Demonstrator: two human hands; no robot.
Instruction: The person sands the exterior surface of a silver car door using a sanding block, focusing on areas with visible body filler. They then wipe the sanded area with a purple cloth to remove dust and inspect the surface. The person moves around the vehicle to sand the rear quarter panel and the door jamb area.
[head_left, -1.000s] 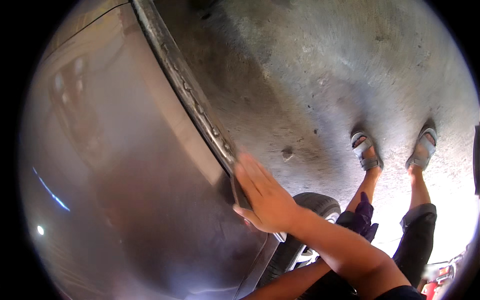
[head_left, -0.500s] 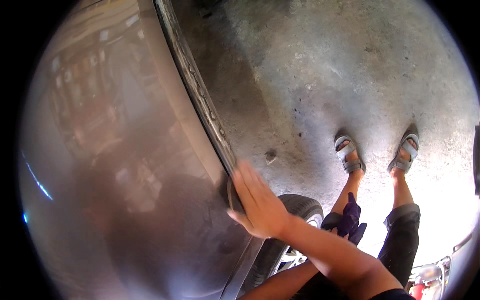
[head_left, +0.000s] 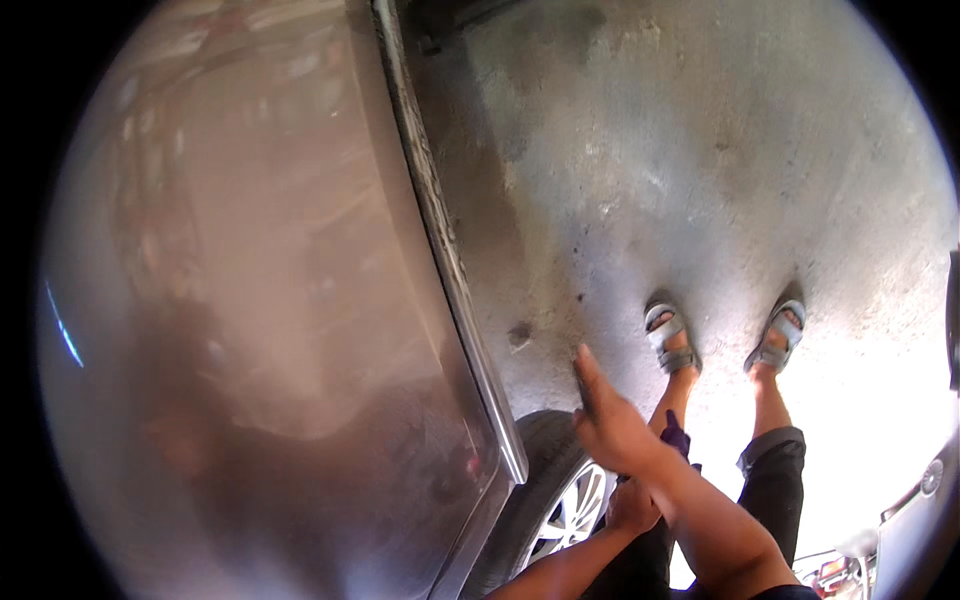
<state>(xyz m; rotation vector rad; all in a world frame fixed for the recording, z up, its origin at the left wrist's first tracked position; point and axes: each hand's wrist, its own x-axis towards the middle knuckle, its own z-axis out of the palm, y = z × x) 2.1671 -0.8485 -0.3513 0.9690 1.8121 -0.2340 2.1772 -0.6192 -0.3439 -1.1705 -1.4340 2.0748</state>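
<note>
My right hand point(head_left: 612, 425) is in the air beside a car, apart from it, its fingers stretched out and held edge-on. The palm side is dark and shaded. Lower down, my left hand point(head_left: 632, 505) is closed around a crumpled purple cloth point(head_left: 676, 436) with finger-like points; my right forearm partly covers it. The glossy brown-grey car panel point(head_left: 290, 300) fills the left side, dusty and full of reflections. Along its edge runs a narrow trim strip point(head_left: 450, 270), dirty and worn farther up and shinier at its near end.
Below the strip's near end is a car wheel point(head_left: 575, 510) with light spokes and a black tyre. My feet in grey sandals point(head_left: 672, 340) stand on the stained concrete floor point(head_left: 620, 180). Part of another vehicle point(head_left: 915, 510) shows at the lower right.
My right hand has left the panel's edge and moved right, away from the car. The strip's near end is now uncovered. My left hand still grips the purple cloth. The view has shifted.
</note>
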